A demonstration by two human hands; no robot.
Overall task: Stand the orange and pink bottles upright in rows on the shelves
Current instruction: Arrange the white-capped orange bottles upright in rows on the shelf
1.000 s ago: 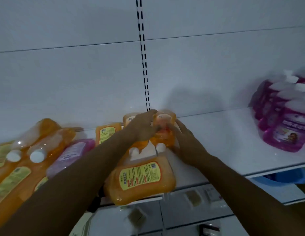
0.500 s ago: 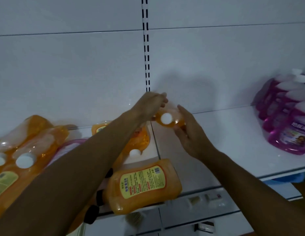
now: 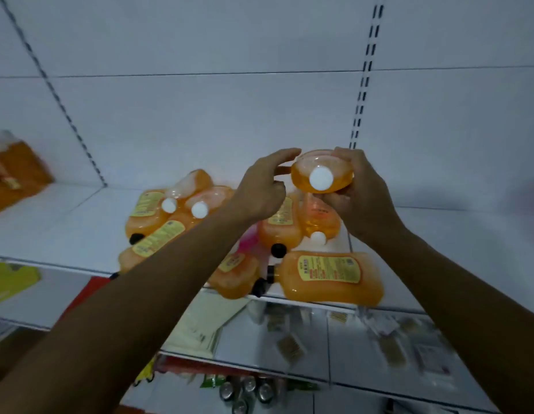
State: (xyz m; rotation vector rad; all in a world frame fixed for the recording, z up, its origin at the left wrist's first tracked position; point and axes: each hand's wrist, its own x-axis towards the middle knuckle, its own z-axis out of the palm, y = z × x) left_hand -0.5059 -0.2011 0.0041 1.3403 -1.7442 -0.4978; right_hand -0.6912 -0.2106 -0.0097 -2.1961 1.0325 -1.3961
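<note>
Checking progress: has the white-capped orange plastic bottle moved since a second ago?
Yes. The orange bottle was lifted off the white shelf, cap toward camera, gripped by the right hand.

pretty dim overall, with a cool bluish cast on the white back panel (image 3: 200, 115); soft shadows fall right of the right hand (image 3: 361, 192) on the wall; the held orange bottle (image 3: 321, 171) has a bright white cap and some glare on its shoulder; wide-angle bend tilts the slotted uprights (image 3: 364, 73); the lower shelf (image 3: 319, 348) and left edge are smeared with motion blur
</note>
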